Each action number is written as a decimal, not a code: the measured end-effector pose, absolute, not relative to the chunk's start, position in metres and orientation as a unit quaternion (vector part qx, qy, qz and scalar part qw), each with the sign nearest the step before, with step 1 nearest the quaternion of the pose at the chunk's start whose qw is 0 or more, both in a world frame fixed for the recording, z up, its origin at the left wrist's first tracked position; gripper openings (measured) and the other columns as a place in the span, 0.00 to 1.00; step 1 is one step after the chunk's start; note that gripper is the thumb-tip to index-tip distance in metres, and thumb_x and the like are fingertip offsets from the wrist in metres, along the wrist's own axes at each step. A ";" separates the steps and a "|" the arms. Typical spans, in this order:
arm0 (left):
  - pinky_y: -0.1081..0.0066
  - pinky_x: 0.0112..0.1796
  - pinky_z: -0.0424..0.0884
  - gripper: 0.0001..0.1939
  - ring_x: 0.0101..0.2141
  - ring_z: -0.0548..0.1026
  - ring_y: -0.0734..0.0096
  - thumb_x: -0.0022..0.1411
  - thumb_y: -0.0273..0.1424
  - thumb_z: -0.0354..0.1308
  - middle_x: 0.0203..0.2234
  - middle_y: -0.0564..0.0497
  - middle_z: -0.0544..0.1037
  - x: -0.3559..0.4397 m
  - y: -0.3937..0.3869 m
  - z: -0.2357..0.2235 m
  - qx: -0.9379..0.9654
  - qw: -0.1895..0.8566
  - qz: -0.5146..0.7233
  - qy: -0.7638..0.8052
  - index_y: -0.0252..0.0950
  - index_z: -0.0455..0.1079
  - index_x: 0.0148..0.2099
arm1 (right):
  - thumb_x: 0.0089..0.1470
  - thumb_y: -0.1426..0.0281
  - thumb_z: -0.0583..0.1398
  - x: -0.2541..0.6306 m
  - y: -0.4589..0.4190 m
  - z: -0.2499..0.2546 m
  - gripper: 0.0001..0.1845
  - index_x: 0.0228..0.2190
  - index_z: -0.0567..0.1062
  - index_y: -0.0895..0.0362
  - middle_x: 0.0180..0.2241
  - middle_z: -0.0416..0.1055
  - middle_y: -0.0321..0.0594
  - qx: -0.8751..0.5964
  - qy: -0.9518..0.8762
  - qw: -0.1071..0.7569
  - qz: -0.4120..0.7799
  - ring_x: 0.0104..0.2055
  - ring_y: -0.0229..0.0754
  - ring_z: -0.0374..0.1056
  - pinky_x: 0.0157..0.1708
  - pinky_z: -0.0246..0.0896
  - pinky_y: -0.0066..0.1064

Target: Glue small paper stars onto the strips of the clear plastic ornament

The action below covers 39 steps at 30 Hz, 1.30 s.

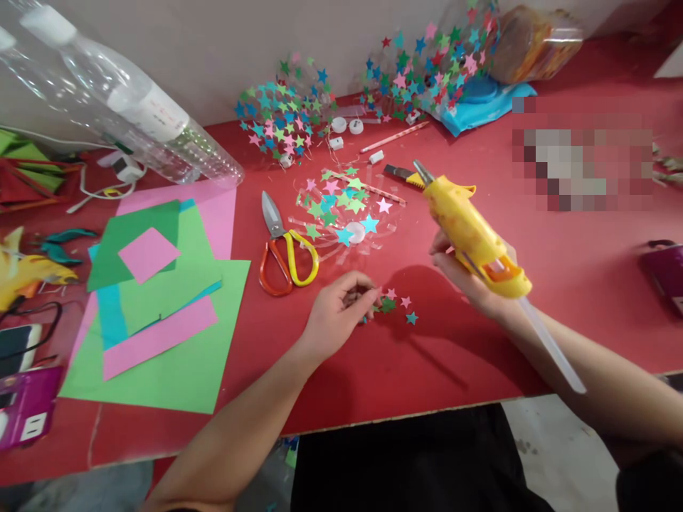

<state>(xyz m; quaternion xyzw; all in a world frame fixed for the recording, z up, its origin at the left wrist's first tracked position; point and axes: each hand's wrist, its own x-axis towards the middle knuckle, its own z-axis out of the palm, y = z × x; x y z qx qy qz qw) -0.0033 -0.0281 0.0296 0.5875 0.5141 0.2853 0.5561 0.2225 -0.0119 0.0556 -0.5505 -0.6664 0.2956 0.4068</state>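
Glue gun (463, 222) in the right hand (474, 286) over the red desk (581, 277), fingers curled round its underside; nozzle (421, 171) points to the far left, long axis slanting to a straight translucent glue stick (555, 348) at the near right. Body rounded yellow plastic, orange at rear. Left hand (341, 309) at small flat paper stars (388, 305), fingers bunched; cannot tell whether they pinch one.

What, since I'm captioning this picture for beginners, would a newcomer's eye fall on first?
Probably the yellow glue gun in the grip of the right hand, raised over the red table right of centre. Next might come the clusters of colourful stars at the back, near the wall. Then, perhaps, the overlapping green, pink and blue paper sheets on the left.
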 end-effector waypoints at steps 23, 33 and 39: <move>0.76 0.24 0.72 0.06 0.20 0.74 0.74 0.55 0.32 0.62 0.17 0.54 0.74 0.006 -0.044 0.033 0.529 0.634 0.347 0.445 0.35 0.70 0.29 | 0.63 0.70 0.53 0.202 -0.027 0.039 0.07 0.35 0.69 0.60 0.32 0.70 0.46 -0.282 -0.841 0.383 0.259 0.32 0.40 0.69 0.30 0.68 0.31; 0.78 0.16 0.64 0.19 0.14 0.68 0.78 0.59 0.46 0.61 0.14 0.53 0.72 0.005 -0.044 0.035 0.469 0.709 0.325 0.415 0.34 0.71 0.28 | 0.64 0.70 0.52 0.200 -0.032 0.041 0.08 0.36 0.69 0.59 0.33 0.71 0.46 -0.292 -0.847 0.407 0.176 0.32 0.40 0.68 0.29 0.67 0.32; 0.73 0.21 0.73 0.18 0.18 0.73 0.72 0.60 0.43 0.62 0.16 0.51 0.74 0.005 -0.043 0.024 0.468 0.718 0.363 0.367 0.35 0.70 0.26 | 0.62 0.73 0.53 0.198 -0.032 0.035 0.06 0.38 0.70 0.60 0.33 0.73 0.45 -0.255 -0.874 0.400 0.107 0.30 0.39 0.67 0.30 0.66 0.32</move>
